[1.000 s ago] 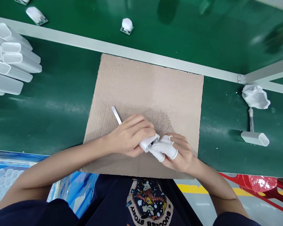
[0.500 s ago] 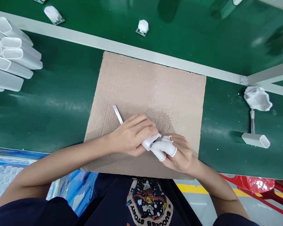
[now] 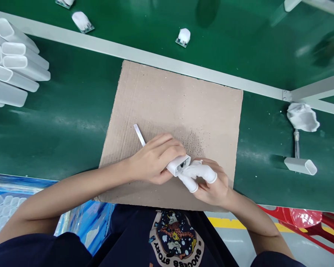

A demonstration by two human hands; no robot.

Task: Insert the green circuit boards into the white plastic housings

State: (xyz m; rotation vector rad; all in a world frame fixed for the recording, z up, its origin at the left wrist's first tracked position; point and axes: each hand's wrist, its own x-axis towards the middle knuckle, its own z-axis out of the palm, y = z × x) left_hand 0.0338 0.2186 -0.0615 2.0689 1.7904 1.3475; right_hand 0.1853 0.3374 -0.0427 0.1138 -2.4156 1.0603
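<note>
My left hand [image 3: 153, 159] is wrapped round a white plastic tube housing [image 3: 178, 165] over a brown cardboard sheet [image 3: 178, 100]. The tube's open end faces right and shows a dark part inside. My right hand [image 3: 208, 181], with white finger cots on several fingertips, is pinched at that open end. A thin white strip [image 3: 139, 134] sticks out from behind my left hand, toward the upper left.
A stack of white tube housings [image 3: 11, 66] lies at the far left. One more housing [image 3: 300, 165] and a crumpled white wad [image 3: 303, 116] lie on the right. Small white-capped parts [image 3: 183, 37] ride the green belt beyond a metal rail [image 3: 161, 61]. A blue tray [image 3: 5, 207] sits lower left.
The small parts on the far belt have moved to the right. My right fingers shifted slightly at the tube's open end; my left hand stays as it was.
</note>
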